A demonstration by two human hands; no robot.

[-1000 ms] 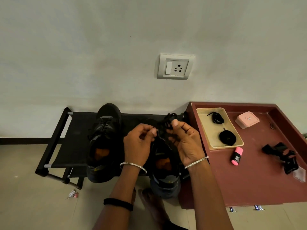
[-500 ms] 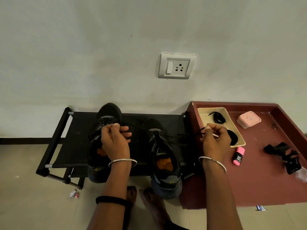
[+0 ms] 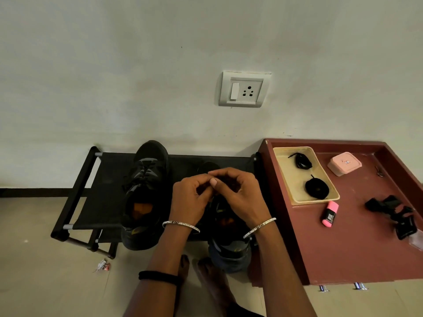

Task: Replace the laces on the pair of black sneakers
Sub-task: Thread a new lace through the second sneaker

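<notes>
Head view, looking down at a left hand and a right hand held close together, with curled fingers and tips touching. Seem to pinch something dark between them, maybe a bit of string from the shoe, but cannot tell for sure. Held just over the right shoe, near its tongue. Parked beside the left shoe on a black rack by the wall, heels this way, with a gap between the two. Still laced, that left one. Waiting on a tan tray on the red table, just right of the rack: two coils of new laces. Soft, thin and light, so likely to flop, twist and tangle. Best to pinch right at the stiff tip and push that through each hole. Firm and not heavy, most likely, each shoe; easy to hold steady by its side. Also on the table: a pink box, a pink marker and black clips, all off to the side and not in the way. Down on the floor, a small wrapper and bare feet by the right shoe's heel. Only the table's raised edge between hands and tray, so lift over it when reaching.
</notes>
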